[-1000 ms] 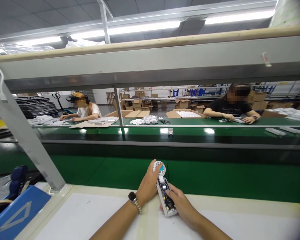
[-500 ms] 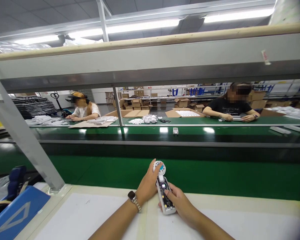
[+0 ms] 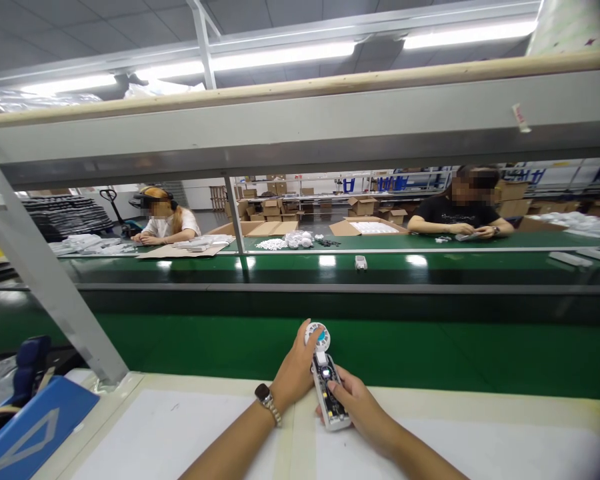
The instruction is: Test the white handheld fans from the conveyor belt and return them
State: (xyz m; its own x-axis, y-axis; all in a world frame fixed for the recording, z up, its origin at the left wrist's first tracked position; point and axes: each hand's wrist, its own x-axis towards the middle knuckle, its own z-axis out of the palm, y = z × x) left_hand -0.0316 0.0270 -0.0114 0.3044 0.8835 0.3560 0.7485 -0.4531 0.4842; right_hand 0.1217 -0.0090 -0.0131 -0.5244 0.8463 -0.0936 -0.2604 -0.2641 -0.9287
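- White handheld fan [image 3: 330, 417], its circuit board [image 3: 326, 387] exposed, sits upright at the far edge of the white workbench [image 3: 180, 433], directly ahead.
- Left hand [image 3: 295, 373], watch [image 3: 265, 397] on the wrist, clenched around the round fan head [image 3: 316, 337].
- Right hand [image 3: 360, 403] grasping the fan's lower body.
- Green conveyor belt [image 3: 405, 350] at 12 o'clock.
- Blue panel [image 3: 35, 433] at 8 o'clock.
- Seated co-workers at 11 o'clock, in white [image 3: 173, 225], and 1 o'clock, in black [image 3: 453, 212].

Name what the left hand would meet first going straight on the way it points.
Past the round white blue-centred device head the left hand holds, likely the flat green belt; depth unclear.
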